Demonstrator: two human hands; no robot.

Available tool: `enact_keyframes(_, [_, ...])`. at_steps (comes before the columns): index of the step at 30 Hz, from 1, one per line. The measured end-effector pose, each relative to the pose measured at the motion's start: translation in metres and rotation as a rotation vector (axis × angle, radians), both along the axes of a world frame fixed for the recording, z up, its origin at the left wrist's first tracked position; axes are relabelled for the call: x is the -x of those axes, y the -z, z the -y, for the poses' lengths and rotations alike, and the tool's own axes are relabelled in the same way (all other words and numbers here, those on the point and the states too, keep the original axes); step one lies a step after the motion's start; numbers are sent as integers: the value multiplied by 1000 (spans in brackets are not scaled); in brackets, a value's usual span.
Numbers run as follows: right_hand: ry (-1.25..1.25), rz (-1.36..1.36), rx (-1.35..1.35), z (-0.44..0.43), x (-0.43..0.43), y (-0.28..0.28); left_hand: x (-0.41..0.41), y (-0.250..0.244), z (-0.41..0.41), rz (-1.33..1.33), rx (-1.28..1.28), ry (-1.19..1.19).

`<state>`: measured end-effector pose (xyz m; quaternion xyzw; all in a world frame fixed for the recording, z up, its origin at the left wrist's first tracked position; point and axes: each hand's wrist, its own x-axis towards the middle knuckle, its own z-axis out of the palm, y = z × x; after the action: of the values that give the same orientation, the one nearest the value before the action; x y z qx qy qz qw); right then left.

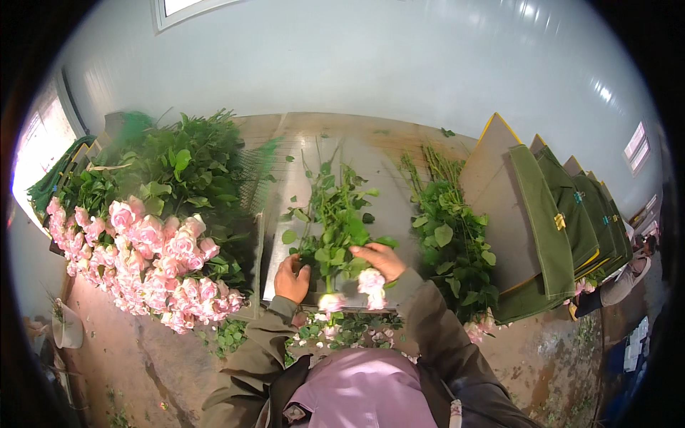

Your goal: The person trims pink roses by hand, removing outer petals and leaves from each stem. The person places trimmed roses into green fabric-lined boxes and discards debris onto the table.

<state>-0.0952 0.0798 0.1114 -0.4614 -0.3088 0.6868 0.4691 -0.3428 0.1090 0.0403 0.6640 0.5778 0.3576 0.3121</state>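
Observation:
On the metal-topped work surface (pixel 278 241) before me lie several leafy rose stems (pixel 334 235), their cut ends pointing away from me. Two pink rose heads (pixel 372 289) hang just below my right hand (pixel 382 260), whose fingers close on the leafy stems above them. Another pink rose head (pixel 332 303) rests at the near edge, between my hands. My left hand (pixel 292 281) is at the left side of these stems, thumb toward the leaves; whether it grips a stem is hidden.
A large heap of pink roses (pixel 155 251) fills the left side, beside green netting (pixel 262 160). More rose stems (pixel 449 241) lie to the right. Beyond them stand boards with green cloth (pixel 540 224) and clips. Fallen leaves and petals (pixel 364 329) litter the floor. Another person (pixel 629 278) is at far right.

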Motion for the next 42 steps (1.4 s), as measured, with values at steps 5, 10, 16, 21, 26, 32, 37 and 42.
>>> enact_keyframes(5, [-122, 182, 134, 16, 20, -22, -52, -17, 2, 751, 798, 96])
enact_keyframes(10, [-110, 172, 65, 24, -4, -48, -76, 2, -2, 740, 707, 176])
enact_keyframes(16, [-188, -174, -76, -27, -65, -88, -41, 17, -13, 1004, 860, 244])
enact_keyframes(21, [-212, -523, -216, -48, -87, -114, -37, 24, -9, 462, 434, 138])
enact_keyframes(26, [-71, -941, -356, -22, -92, -147, -43, 38, 1, -245, 258, -11])
enact_keyframes(32, [-42, -1041, -495, 12, -130, -188, -43, 42, 4, -419, 262, 23])
enact_keyframes(37, [62, -1004, -602, 38, -173, -210, -43, 38, 8, -476, 275, 25])
enact_keyframes(42, [-268, -795, -707, 76, -212, -247, -43, 38, 7, -532, 310, 35])
